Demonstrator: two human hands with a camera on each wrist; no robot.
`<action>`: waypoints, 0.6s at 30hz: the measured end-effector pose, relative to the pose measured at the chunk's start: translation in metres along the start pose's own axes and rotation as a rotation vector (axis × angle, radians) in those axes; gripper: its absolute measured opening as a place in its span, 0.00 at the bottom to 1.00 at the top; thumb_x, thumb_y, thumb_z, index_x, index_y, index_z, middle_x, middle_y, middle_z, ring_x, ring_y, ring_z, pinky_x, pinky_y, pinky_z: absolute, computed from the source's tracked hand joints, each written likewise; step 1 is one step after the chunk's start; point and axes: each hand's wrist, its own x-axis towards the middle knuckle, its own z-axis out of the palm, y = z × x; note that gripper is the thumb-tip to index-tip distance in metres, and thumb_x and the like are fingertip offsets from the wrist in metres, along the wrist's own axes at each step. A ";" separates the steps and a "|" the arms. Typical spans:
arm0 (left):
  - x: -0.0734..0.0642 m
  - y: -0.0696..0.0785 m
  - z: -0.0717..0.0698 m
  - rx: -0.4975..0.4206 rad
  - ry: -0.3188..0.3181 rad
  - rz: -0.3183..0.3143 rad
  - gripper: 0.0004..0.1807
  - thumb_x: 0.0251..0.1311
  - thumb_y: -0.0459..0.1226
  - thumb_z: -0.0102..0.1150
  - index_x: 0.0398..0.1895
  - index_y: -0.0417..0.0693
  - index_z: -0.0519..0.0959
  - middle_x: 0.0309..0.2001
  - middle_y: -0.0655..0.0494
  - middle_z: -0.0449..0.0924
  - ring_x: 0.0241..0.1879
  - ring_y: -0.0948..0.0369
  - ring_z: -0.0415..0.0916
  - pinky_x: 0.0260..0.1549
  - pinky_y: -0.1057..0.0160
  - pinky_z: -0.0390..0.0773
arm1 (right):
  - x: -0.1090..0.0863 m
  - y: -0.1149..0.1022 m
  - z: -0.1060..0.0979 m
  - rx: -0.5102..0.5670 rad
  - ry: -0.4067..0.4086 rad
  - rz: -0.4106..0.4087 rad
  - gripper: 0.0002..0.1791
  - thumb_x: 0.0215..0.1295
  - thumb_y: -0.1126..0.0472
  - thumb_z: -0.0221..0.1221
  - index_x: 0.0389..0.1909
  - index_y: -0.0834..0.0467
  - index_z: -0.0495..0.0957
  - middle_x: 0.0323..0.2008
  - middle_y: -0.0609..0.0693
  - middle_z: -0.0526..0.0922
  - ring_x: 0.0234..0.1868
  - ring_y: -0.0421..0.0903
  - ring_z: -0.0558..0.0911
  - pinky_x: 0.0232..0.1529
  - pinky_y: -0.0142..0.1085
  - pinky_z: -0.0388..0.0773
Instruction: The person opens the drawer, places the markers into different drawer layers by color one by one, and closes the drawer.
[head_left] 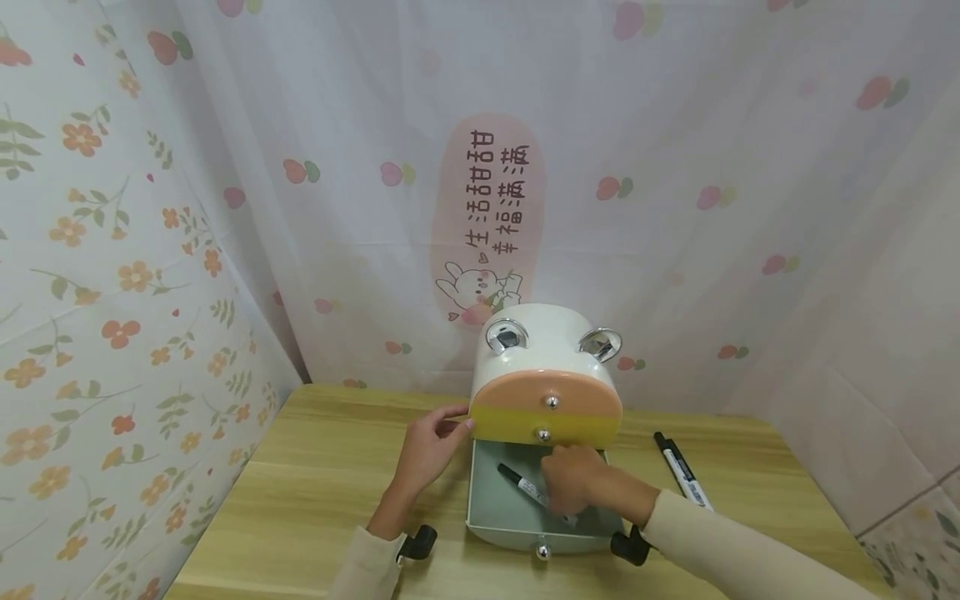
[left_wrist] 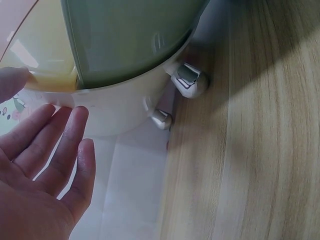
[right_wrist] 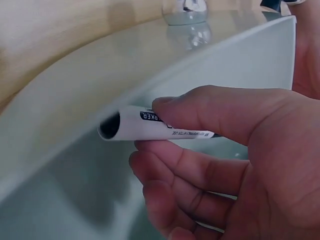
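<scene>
A small white drawer cabinet (head_left: pixel 542 337) with an orange top front and a yellow middle front stands on the table, its green bottom drawer (head_left: pixel 487 487) pulled out. My right hand (head_left: pixel 573 479) is inside that drawer, pinching a white marker (right_wrist: pixel 145 125) between thumb and fingers. The marker's black cap (head_left: pixel 510 473) sticks out left of the hand in the head view. At the cabinet's left side is my left hand (head_left: pixel 431 446), its thumb on the edge of the yellow front (left_wrist: pixel 50 80) and its other fingers loosely extended along the white side.
Two more markers (head_left: pixel 682 471) lie side by side on the wooden table (head_left: pixel 315 483), right of the cabinet. Round silver knobs (head_left: pixel 543 551) project from the drawer fronts. Two silver ring-shaped ears (head_left: pixel 507 336) top the cabinet, and a printed curtain (head_left: pixel 360 275) hangs behind.
</scene>
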 end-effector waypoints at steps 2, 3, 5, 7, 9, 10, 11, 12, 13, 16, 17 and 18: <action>0.000 0.000 0.001 0.004 0.001 0.000 0.17 0.75 0.44 0.71 0.59 0.45 0.89 0.54 0.48 0.91 0.49 0.51 0.91 0.47 0.53 0.90 | 0.000 0.000 0.003 0.015 -0.015 0.007 0.24 0.52 0.61 0.76 0.13 0.51 0.68 0.19 0.44 0.70 0.23 0.43 0.70 0.24 0.41 0.74; 0.000 0.000 0.001 0.005 0.002 0.000 0.17 0.75 0.44 0.71 0.59 0.45 0.89 0.54 0.48 0.91 0.48 0.52 0.91 0.47 0.52 0.90 | 0.000 0.000 0.004 0.021 -0.022 0.010 0.23 0.53 0.61 0.75 0.14 0.51 0.68 0.19 0.44 0.71 0.23 0.43 0.71 0.23 0.41 0.74; 0.000 0.001 0.001 0.008 0.005 -0.001 0.17 0.75 0.44 0.71 0.59 0.45 0.89 0.54 0.48 0.91 0.48 0.52 0.91 0.47 0.52 0.90 | 0.000 0.000 0.007 0.018 -0.030 0.014 0.23 0.54 0.61 0.75 0.14 0.51 0.68 0.20 0.45 0.71 0.22 0.43 0.71 0.23 0.42 0.75; -0.001 0.001 0.001 0.006 0.005 -0.006 0.17 0.75 0.44 0.71 0.59 0.45 0.89 0.54 0.48 0.91 0.48 0.52 0.91 0.47 0.52 0.90 | 0.000 0.000 0.009 0.010 -0.037 0.015 0.22 0.53 0.60 0.76 0.15 0.52 0.70 0.21 0.45 0.72 0.23 0.43 0.71 0.24 0.43 0.76; -0.001 0.002 0.001 0.001 0.003 -0.013 0.17 0.75 0.44 0.71 0.59 0.45 0.89 0.54 0.48 0.91 0.48 0.52 0.91 0.47 0.52 0.90 | 0.000 -0.001 0.010 0.003 -0.045 0.023 0.20 0.53 0.60 0.76 0.16 0.52 0.71 0.23 0.45 0.73 0.23 0.44 0.72 0.24 0.43 0.77; -0.001 0.002 0.001 0.000 0.002 -0.015 0.17 0.75 0.44 0.71 0.59 0.45 0.89 0.54 0.48 0.91 0.48 0.52 0.91 0.47 0.53 0.90 | 0.000 -0.001 0.011 0.001 -0.047 0.026 0.20 0.52 0.59 0.76 0.17 0.52 0.72 0.23 0.45 0.73 0.24 0.44 0.72 0.25 0.43 0.77; -0.002 0.002 0.001 -0.001 0.002 -0.017 0.17 0.75 0.44 0.71 0.59 0.45 0.89 0.54 0.48 0.91 0.48 0.51 0.91 0.47 0.54 0.90 | 0.000 -0.001 0.011 0.005 -0.049 0.027 0.19 0.51 0.59 0.76 0.17 0.52 0.73 0.24 0.46 0.74 0.24 0.44 0.72 0.25 0.43 0.78; -0.002 0.002 0.001 -0.004 0.003 -0.018 0.17 0.75 0.44 0.71 0.59 0.45 0.89 0.53 0.48 0.91 0.48 0.51 0.91 0.47 0.54 0.90 | 0.000 -0.001 0.011 0.011 -0.050 0.027 0.19 0.51 0.59 0.77 0.17 0.52 0.73 0.23 0.46 0.74 0.24 0.44 0.72 0.25 0.43 0.78; -0.002 0.003 0.001 -0.004 0.003 -0.019 0.17 0.75 0.44 0.71 0.59 0.45 0.89 0.53 0.48 0.91 0.48 0.51 0.91 0.46 0.55 0.90 | 0.000 0.000 0.010 0.014 -0.046 0.027 0.20 0.50 0.57 0.78 0.17 0.52 0.73 0.24 0.46 0.74 0.25 0.44 0.73 0.26 0.44 0.79; -0.001 0.001 0.001 -0.006 0.003 -0.013 0.17 0.75 0.44 0.72 0.59 0.45 0.89 0.53 0.48 0.91 0.48 0.51 0.91 0.46 0.57 0.90 | -0.003 0.003 0.007 0.056 -0.012 -0.001 0.23 0.48 0.55 0.79 0.14 0.50 0.71 0.20 0.43 0.71 0.24 0.43 0.71 0.24 0.43 0.77; -0.001 0.001 0.001 -0.005 0.003 -0.012 0.17 0.75 0.44 0.72 0.59 0.45 0.89 0.52 0.48 0.91 0.48 0.51 0.91 0.45 0.57 0.89 | -0.004 0.005 0.006 0.082 0.006 -0.022 0.24 0.48 0.54 0.79 0.13 0.49 0.71 0.18 0.42 0.70 0.24 0.41 0.70 0.24 0.41 0.75; -0.001 0.000 0.001 -0.003 0.005 -0.012 0.17 0.75 0.44 0.72 0.59 0.45 0.89 0.52 0.48 0.91 0.47 0.51 0.91 0.45 0.57 0.89 | -0.005 0.008 0.004 0.116 0.021 -0.046 0.25 0.49 0.54 0.79 0.12 0.48 0.70 0.16 0.39 0.68 0.22 0.40 0.68 0.22 0.38 0.71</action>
